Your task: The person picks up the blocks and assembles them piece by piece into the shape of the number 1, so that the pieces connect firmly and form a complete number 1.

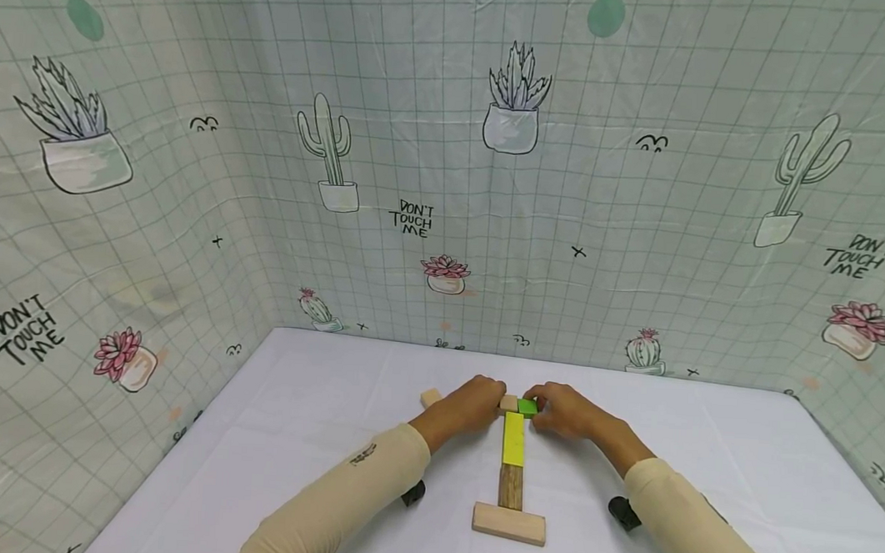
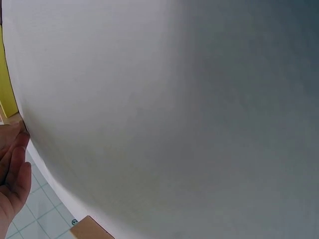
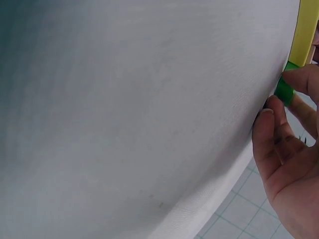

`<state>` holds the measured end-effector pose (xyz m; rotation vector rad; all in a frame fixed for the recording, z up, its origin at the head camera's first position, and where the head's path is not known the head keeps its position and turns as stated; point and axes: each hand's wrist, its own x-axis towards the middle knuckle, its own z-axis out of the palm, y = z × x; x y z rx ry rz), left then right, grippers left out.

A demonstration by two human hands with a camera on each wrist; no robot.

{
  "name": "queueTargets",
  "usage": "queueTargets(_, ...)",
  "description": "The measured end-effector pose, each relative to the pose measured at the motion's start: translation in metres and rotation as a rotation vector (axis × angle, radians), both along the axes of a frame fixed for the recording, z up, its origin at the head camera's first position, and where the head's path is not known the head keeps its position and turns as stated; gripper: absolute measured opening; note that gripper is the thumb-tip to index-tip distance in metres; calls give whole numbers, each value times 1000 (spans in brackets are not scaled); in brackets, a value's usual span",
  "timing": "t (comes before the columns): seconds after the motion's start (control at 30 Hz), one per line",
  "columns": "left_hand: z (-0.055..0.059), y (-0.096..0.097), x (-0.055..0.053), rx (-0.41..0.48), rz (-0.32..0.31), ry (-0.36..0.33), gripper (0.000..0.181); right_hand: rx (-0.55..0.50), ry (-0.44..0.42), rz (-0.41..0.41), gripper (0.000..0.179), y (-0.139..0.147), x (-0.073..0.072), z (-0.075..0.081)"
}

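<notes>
At the far end of a row of blocks, my right hand [image 1: 566, 411] pinches a green block [image 1: 527, 407] between thumb and finger. The same green block [image 3: 284, 92] shows between the fingertips in the right wrist view. Against its left side lies a natural wood block [image 1: 508, 403], its left end held by the fingers of my left hand [image 1: 477, 402] and partly hidden. A yellow block [image 1: 513, 439] runs toward me from these two. After it come a dark brown wood block [image 1: 511, 486] and a light wood block [image 1: 509, 523] lying crosswise.
Another light wood block [image 1: 430, 398] lies left of my left hand, partly behind the wrist. Black objects [image 1: 624, 513] sit by each forearm. The white tabletop [image 1: 316, 403] ends at a patterned cloth backdrop [image 1: 448, 168].
</notes>
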<state>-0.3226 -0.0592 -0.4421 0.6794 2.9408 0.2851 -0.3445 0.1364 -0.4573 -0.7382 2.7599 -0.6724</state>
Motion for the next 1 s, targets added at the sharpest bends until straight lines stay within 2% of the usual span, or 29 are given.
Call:
queueTargets(0.4, 1, -1, 1, -12, 26, -27, 25, -8, -14, -2, 37, -1, 1, 0)
queueTargets(0.7, 0, -4, 2, 0, -3, 5, 25, 1, -4, 0, 36, -2, 0, 0)
queueTargets(1.0, 1, -12, 2, -7, 22, 26, 31, 24, -1, -3, 36, -1, -1, -1)
